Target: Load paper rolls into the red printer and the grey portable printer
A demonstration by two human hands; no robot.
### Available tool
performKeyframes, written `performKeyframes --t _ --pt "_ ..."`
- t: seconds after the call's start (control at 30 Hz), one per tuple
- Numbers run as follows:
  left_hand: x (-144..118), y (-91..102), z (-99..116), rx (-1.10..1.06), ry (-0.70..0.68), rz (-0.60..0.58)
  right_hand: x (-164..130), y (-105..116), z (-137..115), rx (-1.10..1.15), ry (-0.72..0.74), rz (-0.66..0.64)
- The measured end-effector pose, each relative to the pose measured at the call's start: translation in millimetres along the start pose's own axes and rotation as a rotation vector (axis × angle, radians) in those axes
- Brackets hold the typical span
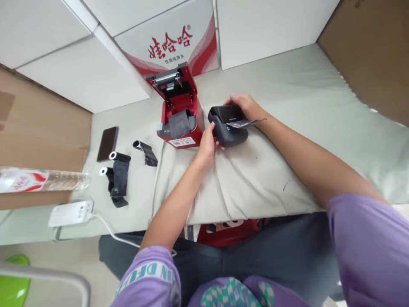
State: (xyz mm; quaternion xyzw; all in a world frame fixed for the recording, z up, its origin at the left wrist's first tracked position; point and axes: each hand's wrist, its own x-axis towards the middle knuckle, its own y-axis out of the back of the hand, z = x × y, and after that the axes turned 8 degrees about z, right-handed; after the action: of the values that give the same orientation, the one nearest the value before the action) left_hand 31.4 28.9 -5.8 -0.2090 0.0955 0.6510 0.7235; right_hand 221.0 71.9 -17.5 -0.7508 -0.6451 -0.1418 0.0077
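Both hands are on a small dark handheld printer [230,133], which rests on or just above the cloth. My left hand [207,147] grips its near left side, thumb on top and fingers partly underneath. Around its far right side curls my right hand [245,105]; some of those fingers are hidden behind it. A thin dark paper strip [242,124] sticks out of the printer's front toward my right wrist. Just left of it stands a red desktop printer [198,111] with its lid [169,81] raised and a black paper strip [179,124] draped over its front edge.
On the left lie several black paper rolls [120,177], a phone [108,144] and a white power bank [70,213] with a cable. A plastic bottle [44,180] stands farther left. White boxes [262,30] line the back; cardboard boxes [370,55] flank both sides.
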Motion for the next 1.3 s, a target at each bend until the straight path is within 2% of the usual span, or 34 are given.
performKeyframes --t 0.33,0.53,0.63,0.8,1.07,1.17,1.3 --pt "-1 -0.6 -3 -0.139 0.012 -0.015 -2 -5 -3 0.093 0.037 0.044" --pt "-2 -0.6 -6 -0.080 -0.061 -0.040 -7 -8 -15 0.075 -0.058 0.081" --pt "-5 -0.5 -11 0.011 -0.138 -0.034 -7 -7 -18 0.052 -0.063 0.102" --pt "-7 2.6 -25 0.209 -0.376 0.065 -4 -4 -10 -0.012 -0.043 0.125" --pt "-16 9.4 -22 0.621 -0.706 0.085 -12 13 2 -0.350 0.036 0.218" --pt "-19 9.0 -20 0.730 -0.716 0.088 -24 17 1 -0.447 0.048 0.227" --pt "-21 8.4 -15 0.887 -0.684 0.104 -44 15 -1 -0.400 0.062 0.285"
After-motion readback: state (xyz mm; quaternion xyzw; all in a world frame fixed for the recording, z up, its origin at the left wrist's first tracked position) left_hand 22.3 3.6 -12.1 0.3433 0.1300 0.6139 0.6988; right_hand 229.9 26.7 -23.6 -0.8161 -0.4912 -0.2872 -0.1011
